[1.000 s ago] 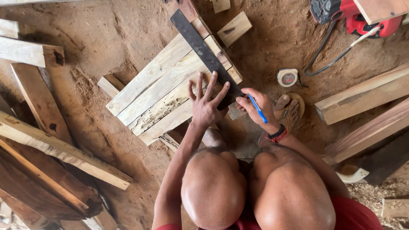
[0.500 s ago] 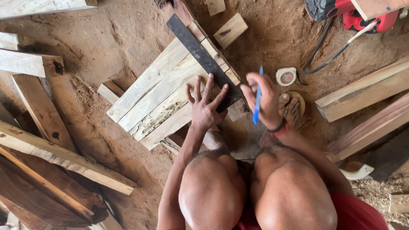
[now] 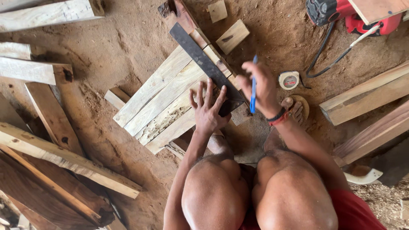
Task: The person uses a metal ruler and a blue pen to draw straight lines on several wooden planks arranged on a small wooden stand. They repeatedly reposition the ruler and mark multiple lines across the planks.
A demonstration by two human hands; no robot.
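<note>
I squat on a dirt floor over several pale wooden planks (image 3: 159, 96) laid side by side. A dark metal square (image 3: 200, 57) lies across their right ends. My left hand (image 3: 208, 108) presses flat on the planks and the lower end of the square, fingers spread. My right hand (image 3: 260, 87) is lifted just right of the square and holds a blue pen (image 3: 254, 85) upright. A dark and red band circles that wrist.
A tape measure (image 3: 289, 79) lies on the dirt to the right. A red power tool (image 3: 341, 12) with a black cable sits at top right. Small wood offcuts (image 3: 232, 36) lie above the planks. Long boards (image 3: 64, 159) are piled at left, more boards (image 3: 366, 96) at right.
My right hand has lifted off the planks and turned the blue pen from slanted to upright. The left hand stays pressed on the square.
</note>
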